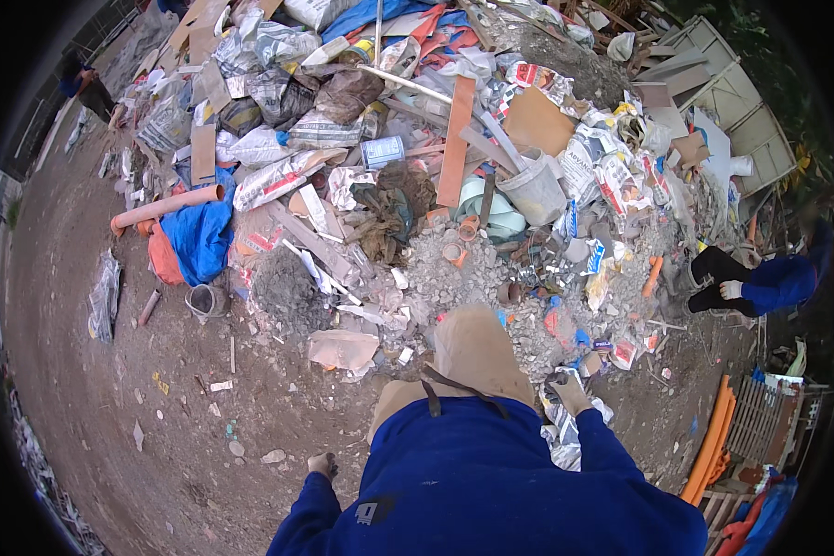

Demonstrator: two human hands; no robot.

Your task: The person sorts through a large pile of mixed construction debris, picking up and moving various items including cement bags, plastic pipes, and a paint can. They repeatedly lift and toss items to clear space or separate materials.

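My right hand (570, 393), its fingers covered in dark grey, is closed at the top of a crumpled white sack (563, 443) that hangs beside my right thigh. My arm and blue top hide part of the sack. On the other side, my left hand (322, 466) hangs low over the dirt with nothing visible in it; its fingers look loosely apart. In front of my bent knee lies a heap of grey rubble (459, 269). A torn light-brown sheet (344, 349) lies on the ground near that knee.
Mixed rubbish rises ahead: sacks, a brown plank (457, 139), a grey bucket (534, 193) and a blue tarp (197, 232) beside an orange pipe (167, 208). A person (760, 278) is at the right, another (88, 85) far left. Orange pipes (711, 445) lie at the lower right.
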